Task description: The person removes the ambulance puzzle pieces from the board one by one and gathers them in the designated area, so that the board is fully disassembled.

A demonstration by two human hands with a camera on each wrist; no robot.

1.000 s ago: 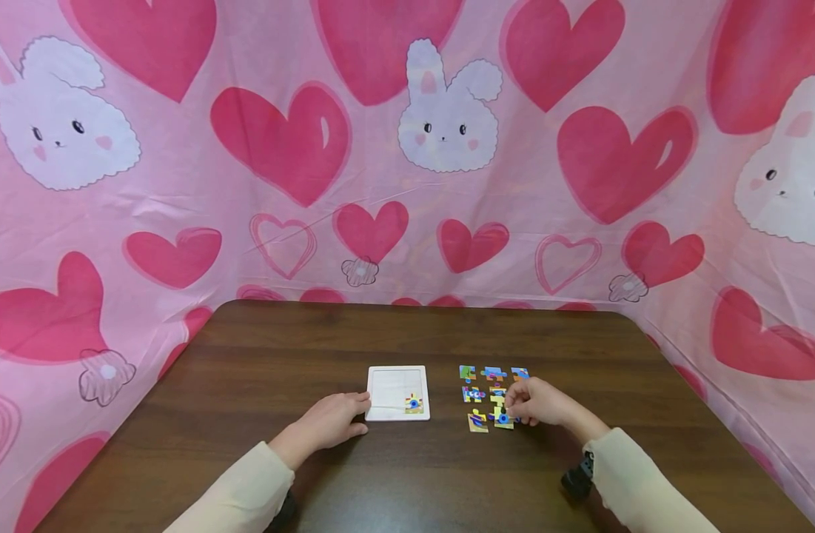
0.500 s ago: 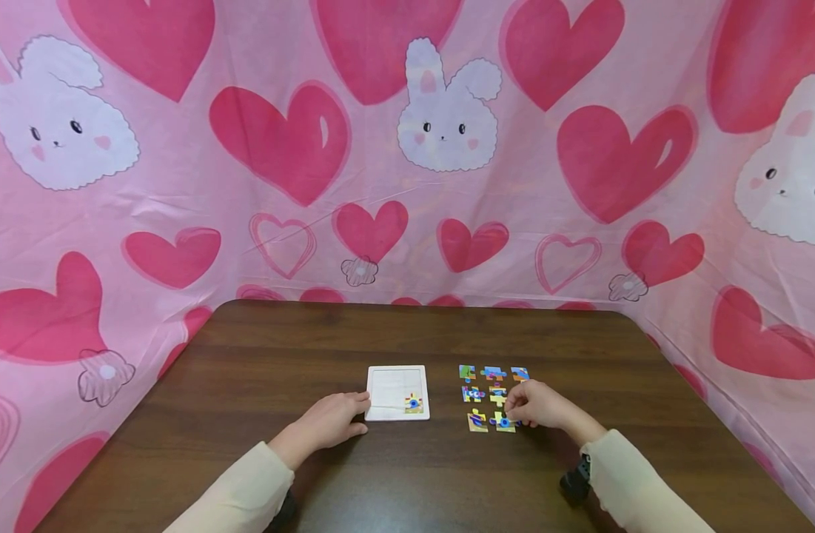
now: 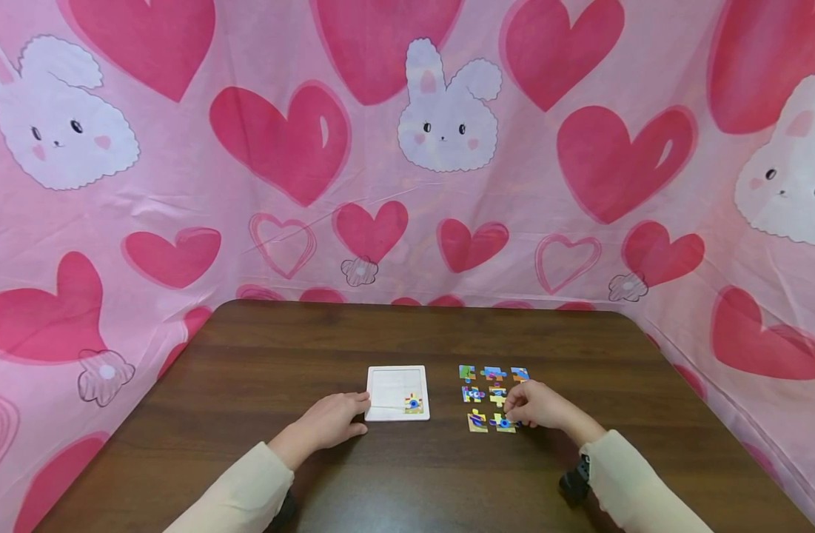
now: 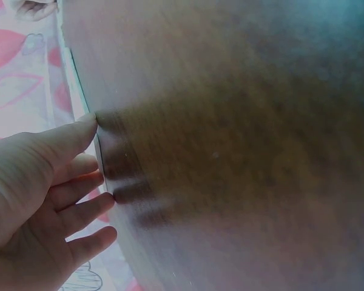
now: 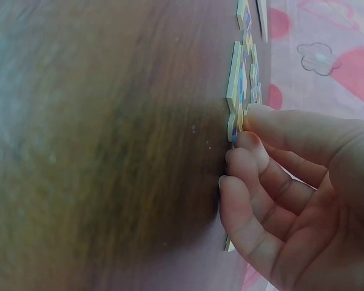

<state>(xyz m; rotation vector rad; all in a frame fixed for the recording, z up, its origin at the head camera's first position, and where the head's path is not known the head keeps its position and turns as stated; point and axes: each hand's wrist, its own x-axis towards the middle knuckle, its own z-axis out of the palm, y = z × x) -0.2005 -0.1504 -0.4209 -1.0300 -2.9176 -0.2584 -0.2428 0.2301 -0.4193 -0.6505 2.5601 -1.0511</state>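
Note:
My left hand [image 3: 334, 418] rests against the left side of a small white puzzle tray [image 3: 397, 417]; its fingers lie fairly straight at the edge. One yellow piece with a blue round shape [image 3: 414, 404] sits in the tray's lower right corner. To the right, my right hand [image 3: 539, 403] pinches the side of a yellow and blue puzzle piece [image 3: 503, 423] in the front row of loose pieces. In the right wrist view, thumb and fingertips meet at the end of that piece [image 5: 235, 79], partly hiding it.
Several other jigsaw pieces lie face up in rows, among them a green one [image 3: 467, 372], a blue one [image 3: 494, 373] and a yellow one [image 3: 477, 422] at the near left. The brown table [image 3: 407, 474] meets a pink heart-patterned cloth [image 3: 380, 289] behind.
The pinched piece has shifted very slightly right and toward me, while the right wrist moved a little. The left hand and tray have stayed in place.

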